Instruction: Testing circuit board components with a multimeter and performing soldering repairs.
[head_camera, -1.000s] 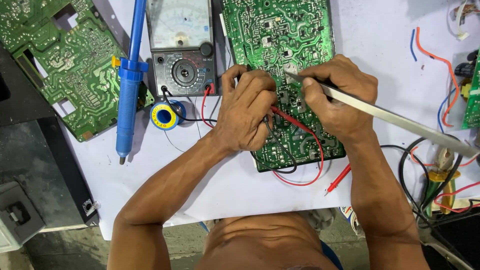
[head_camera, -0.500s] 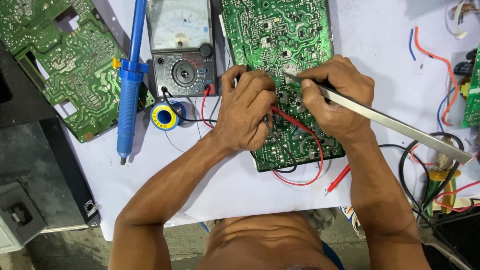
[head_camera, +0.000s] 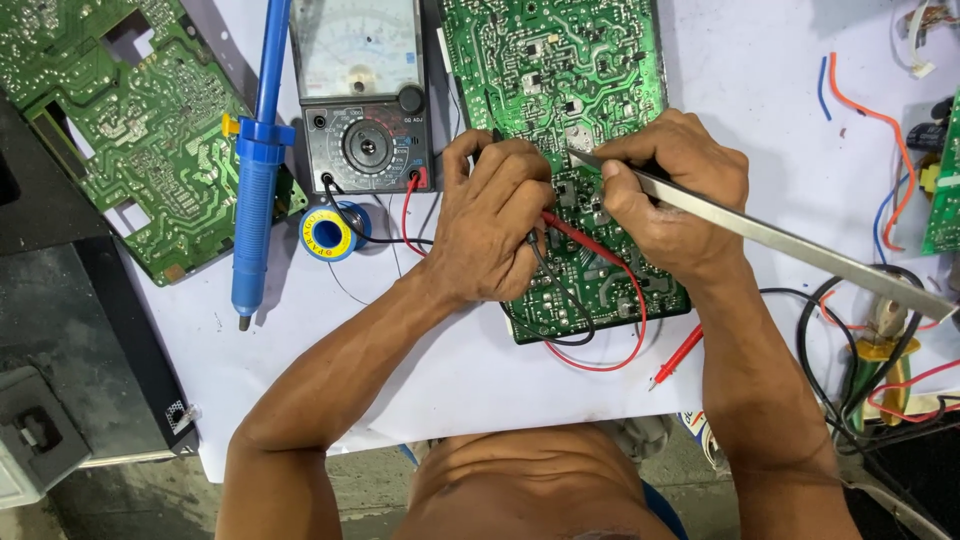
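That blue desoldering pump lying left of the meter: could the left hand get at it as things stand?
Probably yes. The desoldering pump lies uncovered on the white table, nothing between it and the left hand. But that hand is pressed on the green circuit board, seemingly gripping a probe.

This looks like a small repair workshop for electronic things. Green circuit boards (head_camera: 560, 110) lie on a white worktop (head_camera: 770, 130), and one more board (head_camera: 120, 130) sits at the side. There is a test meter (head_camera: 365, 95) with a dial, a blue solder sucker (head_camera: 258, 160), a little roll of solder wire (head_camera: 330, 232) (blue and yellow), and many loose coloured wires (head_camera: 880, 300).
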